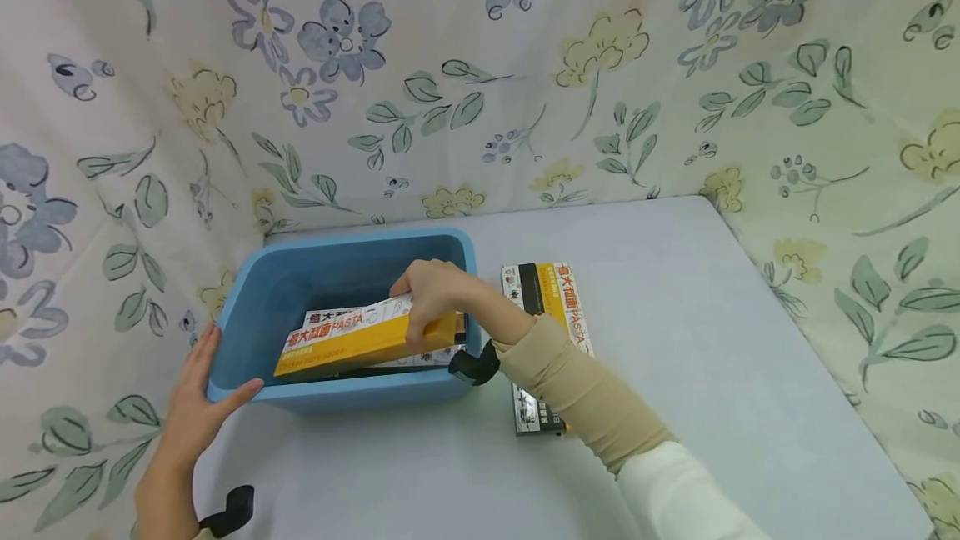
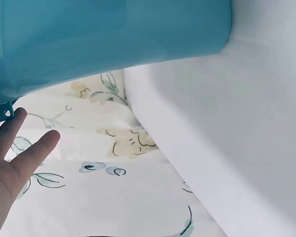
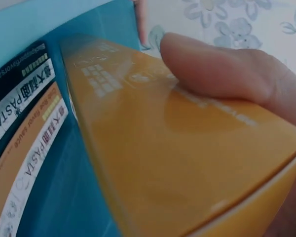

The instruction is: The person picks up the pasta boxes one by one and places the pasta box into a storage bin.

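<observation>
My right hand [image 1: 435,298] grips a yellow pasta box [image 1: 352,346] inside the blue plastic bin [image 1: 352,394]. The box is tilted, its right end higher, and the thumb presses its yellow face [image 3: 153,148] in the right wrist view. Two more pasta boxes lie in the bin: a black one [image 3: 19,94] labelled black pepper and an orange-brown one [image 3: 32,143] beside it. With fingers spread and straight, my left hand [image 1: 198,407] touches the bin's front left corner, its thumb at the front rim. The left wrist view shows these fingers beside the bin's outer wall [image 2: 113,39].
Just right of the bin, a yellow-and-black pasta box [image 1: 551,290] lies on the white table [image 1: 720,340], partly covered by my right forearm. A black-and-white box end [image 1: 536,411] shows below the forearm. Flowered cloth [image 1: 480,90] hangs behind the table and along both sides.
</observation>
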Demonstrator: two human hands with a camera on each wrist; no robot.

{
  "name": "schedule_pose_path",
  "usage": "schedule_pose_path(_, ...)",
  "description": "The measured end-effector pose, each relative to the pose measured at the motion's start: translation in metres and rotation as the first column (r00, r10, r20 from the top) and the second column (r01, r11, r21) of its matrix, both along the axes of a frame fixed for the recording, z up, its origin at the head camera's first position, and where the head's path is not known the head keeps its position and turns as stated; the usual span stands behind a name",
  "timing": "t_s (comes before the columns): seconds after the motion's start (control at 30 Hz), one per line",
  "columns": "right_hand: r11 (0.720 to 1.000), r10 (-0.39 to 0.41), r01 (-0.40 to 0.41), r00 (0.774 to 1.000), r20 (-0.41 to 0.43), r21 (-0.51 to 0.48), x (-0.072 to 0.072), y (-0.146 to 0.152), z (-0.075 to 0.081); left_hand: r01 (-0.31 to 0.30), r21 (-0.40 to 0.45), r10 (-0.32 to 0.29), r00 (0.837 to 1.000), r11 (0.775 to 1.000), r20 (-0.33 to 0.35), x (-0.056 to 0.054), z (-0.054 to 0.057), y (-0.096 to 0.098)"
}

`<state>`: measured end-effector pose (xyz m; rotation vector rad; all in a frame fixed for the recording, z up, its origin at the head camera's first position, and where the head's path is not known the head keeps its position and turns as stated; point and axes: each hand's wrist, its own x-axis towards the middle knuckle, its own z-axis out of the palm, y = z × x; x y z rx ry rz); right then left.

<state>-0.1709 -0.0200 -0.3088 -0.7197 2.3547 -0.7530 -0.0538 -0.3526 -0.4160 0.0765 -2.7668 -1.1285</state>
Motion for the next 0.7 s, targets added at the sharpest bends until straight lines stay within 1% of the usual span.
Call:
schedule_pose_path(0.1, 1.000, -0.007, 0.007, 1.000, 0.014, 0.013, 0.000, -0.008, -0.003, 0.001, 0.001, -0.001, 1.000, 1.000, -0.001, 0.000, -0.001, 0.000)
schedule_pose_path(0.33, 0.996, -0.082, 0.080, 0.993, 0.079, 0.035, 0.004, -0.029, -0.006, 0.006, 0.008, -0.006, 1.000, 1.000, -0.019, 0.000, -0.001, 0.001)
schedule_pose_path(0.53, 0.993, -0.090, 0.086, 0.995, 0.050, 0.076, 0.004, -0.038, -0.010, 0.002, 0.012, -0.001, 0.999, 1.000, -0.032, 0.000, -0.002, 0.002)
schedule_pose_path(0.7, 0.993, -0.052, 0.050, 0.999, 0.009, 0.104, 0.005, -0.043, -0.011, 0.002, 0.010, -0.002, 0.999, 1.000, -0.037, 0.000, -0.002, 0.002)
